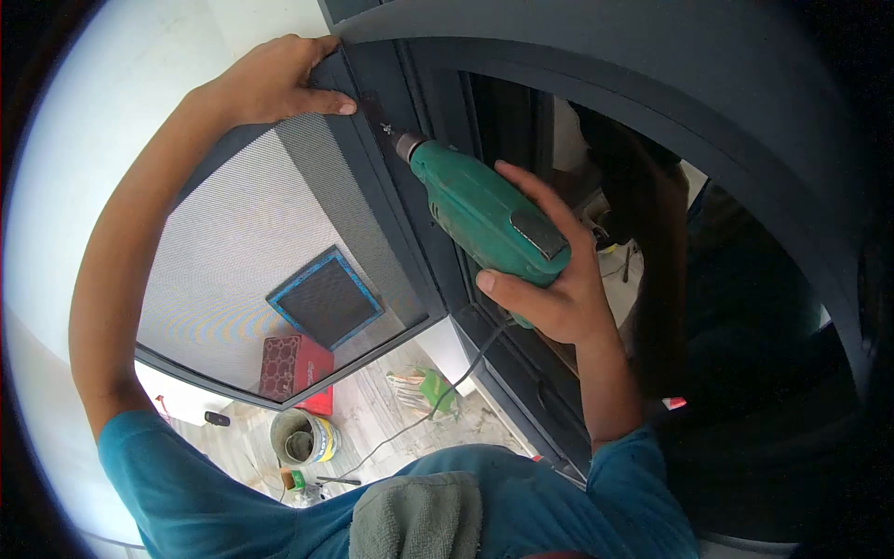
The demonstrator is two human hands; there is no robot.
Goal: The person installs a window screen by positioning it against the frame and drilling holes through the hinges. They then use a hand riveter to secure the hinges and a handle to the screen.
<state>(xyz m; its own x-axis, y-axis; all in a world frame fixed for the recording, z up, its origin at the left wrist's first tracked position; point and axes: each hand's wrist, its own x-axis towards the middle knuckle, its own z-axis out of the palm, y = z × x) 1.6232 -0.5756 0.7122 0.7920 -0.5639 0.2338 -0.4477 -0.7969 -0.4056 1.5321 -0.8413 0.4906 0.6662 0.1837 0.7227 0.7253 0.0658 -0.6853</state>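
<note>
My right hand (563, 293) is wrapped round the body of a green power drill (480, 210), thumb on the near side and fingers on the far side. Its chuck (407, 146) points up and left, and the bit end is close to the dark metal door frame (396, 88). At the upper left, my left hand (275, 79) grips the top corner of a mesh screen door (219, 224). The left thumb lies across the face of its dark border, near the drill bit, while the other fingers go behind the edge. A grey cord (475, 363) trails down from the drill.
Dark reflective glass (745, 279) fills the right side. Down on the floor stand a bucket (303, 438), a red box (317, 373) and a blue-edged dark panel (331, 298), the latter two partly behind the mesh. A green-and-white packet (433, 391) lies near the cord.
</note>
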